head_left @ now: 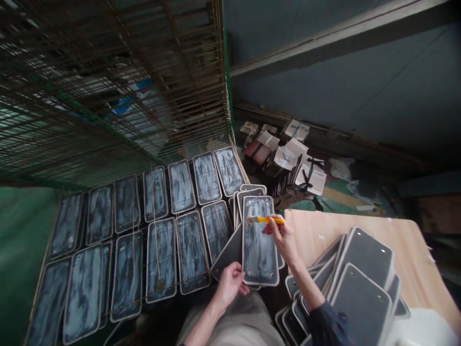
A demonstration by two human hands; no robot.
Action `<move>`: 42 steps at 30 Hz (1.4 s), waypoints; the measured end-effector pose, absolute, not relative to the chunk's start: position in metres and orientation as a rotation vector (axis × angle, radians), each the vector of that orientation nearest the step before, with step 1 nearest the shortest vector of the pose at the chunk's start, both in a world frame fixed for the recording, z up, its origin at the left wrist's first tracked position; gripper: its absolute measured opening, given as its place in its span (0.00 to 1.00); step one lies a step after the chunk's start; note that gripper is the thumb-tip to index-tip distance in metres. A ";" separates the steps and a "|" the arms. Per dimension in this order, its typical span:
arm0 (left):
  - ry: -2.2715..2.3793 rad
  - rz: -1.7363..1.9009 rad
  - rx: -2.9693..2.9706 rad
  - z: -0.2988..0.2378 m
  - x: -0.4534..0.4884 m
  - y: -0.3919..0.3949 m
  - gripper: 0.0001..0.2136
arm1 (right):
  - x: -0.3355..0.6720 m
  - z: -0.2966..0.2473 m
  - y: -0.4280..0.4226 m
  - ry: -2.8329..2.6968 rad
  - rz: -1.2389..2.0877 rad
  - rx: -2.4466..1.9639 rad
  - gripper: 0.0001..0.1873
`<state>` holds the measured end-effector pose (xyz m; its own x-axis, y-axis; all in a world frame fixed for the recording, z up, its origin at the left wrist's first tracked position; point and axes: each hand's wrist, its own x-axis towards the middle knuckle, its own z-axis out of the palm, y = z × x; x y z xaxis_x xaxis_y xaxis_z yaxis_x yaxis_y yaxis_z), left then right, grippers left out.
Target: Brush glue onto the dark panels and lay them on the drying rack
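My right hand [283,238] pinches a yellow-handled brush [264,219], its bristles resting on the top of a dark rounded panel [258,242] streaked with white paste. My left hand [230,283] grips the lower left corner of that panel and of the few dark panels fanned beneath it. Both hands hover above my lap in grey trousers.
Two rows of paste-smeared panels [158,226] lie on a wire rack [108,86] to the left. A pile of uncoated dark panels [356,283] rests on a wooden table [406,245] at right. Cards and scraps [288,154] litter the floor beyond.
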<state>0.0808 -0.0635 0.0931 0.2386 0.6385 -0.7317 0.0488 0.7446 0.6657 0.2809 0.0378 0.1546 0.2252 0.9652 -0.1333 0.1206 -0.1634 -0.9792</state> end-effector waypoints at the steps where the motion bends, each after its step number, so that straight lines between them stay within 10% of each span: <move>1: 1.285 0.440 0.667 0.093 0.081 -0.063 0.20 | 0.281 0.151 0.045 -1.024 1.086 -1.506 0.19; 11: 1.255 0.469 0.679 0.109 0.084 -0.058 0.16 | 0.293 0.124 0.089 -0.856 0.886 -1.397 0.18; 24: 0.802 0.649 0.390 0.169 0.067 -0.032 0.18 | 0.312 0.120 -0.049 -1.123 0.283 -1.772 0.15; 42: 0.970 0.419 0.660 0.113 0.020 -0.026 0.18 | 0.232 0.205 -0.047 -1.085 0.603 -1.703 0.17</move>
